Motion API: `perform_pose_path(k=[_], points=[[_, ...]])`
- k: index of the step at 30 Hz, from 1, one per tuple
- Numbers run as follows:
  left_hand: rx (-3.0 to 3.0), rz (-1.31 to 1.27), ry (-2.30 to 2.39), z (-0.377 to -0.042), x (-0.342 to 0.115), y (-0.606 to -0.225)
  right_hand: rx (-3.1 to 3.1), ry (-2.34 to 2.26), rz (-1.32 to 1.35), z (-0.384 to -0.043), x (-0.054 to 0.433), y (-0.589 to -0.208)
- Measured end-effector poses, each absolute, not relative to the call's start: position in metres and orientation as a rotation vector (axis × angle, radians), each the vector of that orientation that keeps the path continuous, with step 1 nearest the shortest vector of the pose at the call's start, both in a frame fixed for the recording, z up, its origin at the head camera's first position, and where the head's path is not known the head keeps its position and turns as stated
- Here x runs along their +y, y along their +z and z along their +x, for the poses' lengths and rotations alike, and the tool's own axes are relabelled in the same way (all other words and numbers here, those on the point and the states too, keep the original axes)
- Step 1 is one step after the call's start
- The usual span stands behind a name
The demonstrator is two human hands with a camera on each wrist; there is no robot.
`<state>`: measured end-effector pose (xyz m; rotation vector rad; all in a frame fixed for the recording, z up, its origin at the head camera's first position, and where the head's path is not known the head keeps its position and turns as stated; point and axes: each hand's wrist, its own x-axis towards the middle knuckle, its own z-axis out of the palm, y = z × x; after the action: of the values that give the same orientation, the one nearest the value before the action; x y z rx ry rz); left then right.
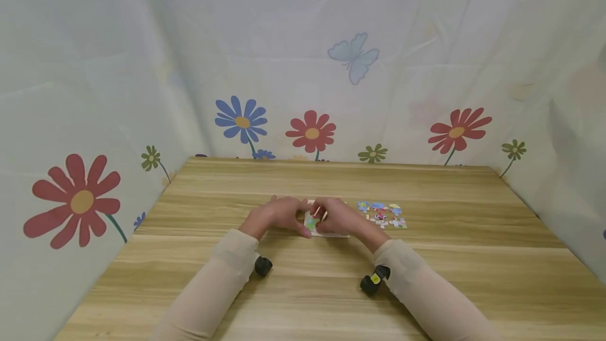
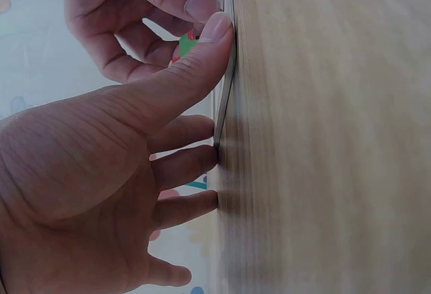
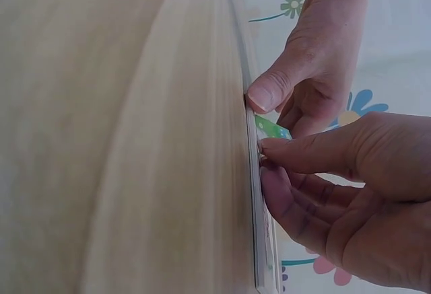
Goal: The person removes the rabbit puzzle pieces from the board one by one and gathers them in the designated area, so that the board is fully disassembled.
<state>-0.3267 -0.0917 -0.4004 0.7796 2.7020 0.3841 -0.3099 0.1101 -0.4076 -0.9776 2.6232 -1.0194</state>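
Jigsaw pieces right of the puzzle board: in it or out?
Out. The head view shows the jigsaw pieces lying on the wooden table, right of the puzzle board.

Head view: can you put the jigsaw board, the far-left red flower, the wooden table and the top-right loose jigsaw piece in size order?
1. Wooden table
2. Far-left red flower
3. Jigsaw board, partly hidden
4. Top-right loose jigsaw piece

The place looks like a small booth: pale, creased sheeting printed with red, blue and green flowers and a light-blue butterfly borders a light-brown wood-grain table on 3 sides.
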Motion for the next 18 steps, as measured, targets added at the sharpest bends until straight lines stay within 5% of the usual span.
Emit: perform_pose_path(k=[18], points=[[2.709,0.775,0.368,-0.3270,-0.0917,-0.4009,2.613,-1.035,-0.970,-0.3076,0.1073,-0.4072]])
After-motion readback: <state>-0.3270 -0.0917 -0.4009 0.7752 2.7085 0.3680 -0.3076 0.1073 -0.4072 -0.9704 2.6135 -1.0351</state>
